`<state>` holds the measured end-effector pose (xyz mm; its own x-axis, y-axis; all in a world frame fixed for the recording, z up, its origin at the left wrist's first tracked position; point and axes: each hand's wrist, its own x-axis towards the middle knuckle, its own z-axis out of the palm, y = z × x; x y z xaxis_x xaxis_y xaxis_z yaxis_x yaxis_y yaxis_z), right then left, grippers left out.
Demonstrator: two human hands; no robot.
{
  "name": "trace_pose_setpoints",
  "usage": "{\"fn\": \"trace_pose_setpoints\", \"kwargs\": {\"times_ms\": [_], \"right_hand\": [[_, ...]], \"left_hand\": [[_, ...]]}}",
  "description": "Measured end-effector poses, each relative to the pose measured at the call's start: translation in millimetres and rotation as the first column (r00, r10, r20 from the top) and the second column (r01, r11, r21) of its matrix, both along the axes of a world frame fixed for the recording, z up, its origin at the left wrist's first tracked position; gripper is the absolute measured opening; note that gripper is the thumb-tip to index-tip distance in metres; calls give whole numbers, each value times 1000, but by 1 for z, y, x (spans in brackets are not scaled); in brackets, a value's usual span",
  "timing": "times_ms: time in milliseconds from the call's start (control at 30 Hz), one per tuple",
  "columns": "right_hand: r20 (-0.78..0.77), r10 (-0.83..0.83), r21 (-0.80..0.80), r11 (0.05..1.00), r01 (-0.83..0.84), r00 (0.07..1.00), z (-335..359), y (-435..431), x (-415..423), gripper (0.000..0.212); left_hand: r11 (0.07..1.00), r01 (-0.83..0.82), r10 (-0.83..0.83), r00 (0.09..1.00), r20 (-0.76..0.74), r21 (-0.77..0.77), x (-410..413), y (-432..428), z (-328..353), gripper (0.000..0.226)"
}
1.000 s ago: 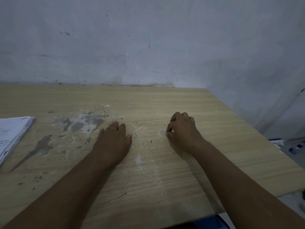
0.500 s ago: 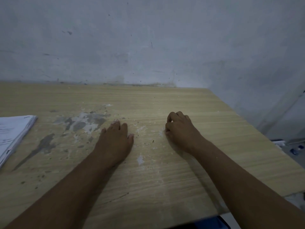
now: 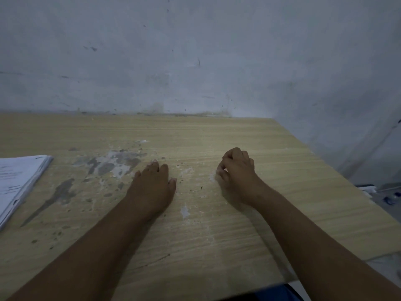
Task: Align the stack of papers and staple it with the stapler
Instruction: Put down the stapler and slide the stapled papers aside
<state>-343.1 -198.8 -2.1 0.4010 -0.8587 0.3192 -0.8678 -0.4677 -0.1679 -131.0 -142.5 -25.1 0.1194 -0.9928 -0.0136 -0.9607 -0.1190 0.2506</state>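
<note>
We see both hands resting on the wooden table [image 3: 217, 224], which we take as our landmark, its far edge against a scuffed pale wall [image 3: 195, 61]. Near the table's middle the left hand [image 3: 153, 187] lies palm down and flat, fingers held close together, holding nothing. Just beside it, toward the table's right side, the right hand [image 3: 237, 170] is curled into a loose fist, knuckles up (whether anything sits inside it we cannot tell). The stack of papers [image 3: 18, 181] lies at the table's left edge, well apart from both hands, partly cut off.
</note>
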Motion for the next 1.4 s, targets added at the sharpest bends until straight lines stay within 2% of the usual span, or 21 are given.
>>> {"fn": "trace_pose_setpoints", "kwargs": {"times_ms": [200,300,433,600,700,867,1033,1133,1267,1333,1400], "right_hand": [[289,3,123,992,-40,957,19,30,-22,14],[388,-41,139,990,-15,921,24,45,-42,12],[456,-88,164,986,13,885,31,67,-72,14],[541,-136,149,987,65,830,39,105,-120,20],[596,-180,143,983,118,783,33,129,-152,15],[636,-317,184,948,261,703,8,176,-218,14],[685,-451,281,888,364,572,-26,218,-266,17],[677,-553,376,827,418,486,-61,238,-291,16],[660,-657,504,747,433,365,-115,242,-308,13],[636,-700,559,708,431,325,-148,239,-312,12],[600,-742,616,667,419,300,-181,233,-312,13]], "left_hand": [[997,30,-31,1000,4,64,3,-4,6,45],[998,52,-52,999,5,-43,-14,2,14,32],[970,132,-134,991,2,-203,-52,15,18,32],[896,254,-301,950,-78,-364,-118,37,28,14],[818,359,-441,893,-88,-449,-162,51,33,16],[716,511,-617,782,-87,-476,-245,72,27,20],[631,638,-731,680,-61,-441,-302,79,6,15],[565,713,-786,618,-9,-416,-336,78,-11,30],[543,758,-794,603,73,-362,-360,71,-30,39],[536,764,-779,611,139,-359,-370,64,-38,45],[544,761,-773,619,141,-353,-377,57,-40,44]]}}
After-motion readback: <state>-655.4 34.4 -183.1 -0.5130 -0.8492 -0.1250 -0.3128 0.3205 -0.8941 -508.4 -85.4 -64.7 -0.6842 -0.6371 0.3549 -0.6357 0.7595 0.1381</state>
